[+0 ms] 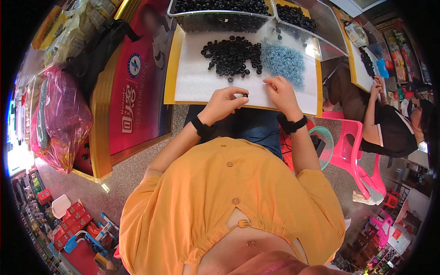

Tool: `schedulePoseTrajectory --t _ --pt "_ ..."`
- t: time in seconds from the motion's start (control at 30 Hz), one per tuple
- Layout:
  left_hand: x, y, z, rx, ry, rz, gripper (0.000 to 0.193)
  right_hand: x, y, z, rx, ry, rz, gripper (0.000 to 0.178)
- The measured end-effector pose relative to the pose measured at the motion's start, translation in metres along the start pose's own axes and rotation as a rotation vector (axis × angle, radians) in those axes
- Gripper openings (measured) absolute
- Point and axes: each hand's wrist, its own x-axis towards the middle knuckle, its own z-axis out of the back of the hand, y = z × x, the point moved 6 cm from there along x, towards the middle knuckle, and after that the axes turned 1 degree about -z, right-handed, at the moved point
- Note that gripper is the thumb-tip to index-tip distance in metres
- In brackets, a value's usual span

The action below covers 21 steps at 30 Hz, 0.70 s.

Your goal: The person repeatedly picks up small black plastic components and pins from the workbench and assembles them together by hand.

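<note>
My left hand [223, 101] is over the near edge of a white board [192, 82], thumb and forefinger pinching a small black ring-like piece [245, 95]. Just beyond it lies a pile of similar small black round pieces [231, 57], several showing a hole. To the right of that pile, touching it, spreads a heap of small translucent light-blue pieces [286, 64]. My right hand [283, 95] hovers at the near side of the blue heap, fingers curled together; whatever is between its fingertips is too small to make out. Each wrist wears a black band.
A clear bin [220, 23] full of black pieces stands at the board's far edge, a second clear container [316, 34] beside it. A pink chair [346, 146] and green basket [326, 149] are at right. Another person [389, 130] works at a board farther right.
</note>
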Motion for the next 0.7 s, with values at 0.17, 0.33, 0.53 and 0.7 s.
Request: schedulePoseTrajectory --t 0.17,0.33,0.53,0.7 --pt "0.005 0.007 0.005 -0.014 -0.034 -0.037 0.030 -0.002 -0.010 0.004 0.031 -0.042 -0.050 0.016" --pt "0.005 0.008 0.005 -0.012 -0.027 -0.040 0.029 0.001 -0.006 0.003 -0.027 -0.072 -0.017 0.015" --pt "0.001 0.005 0.006 -0.052 -0.050 -0.086 0.029 -0.003 0.014 -0.008 0.087 0.054 -0.085 0.012" --pt "-0.003 -0.006 0.006 -0.030 -0.051 -0.101 0.029 0.000 0.013 -0.015 -0.098 -0.036 0.048 0.009"
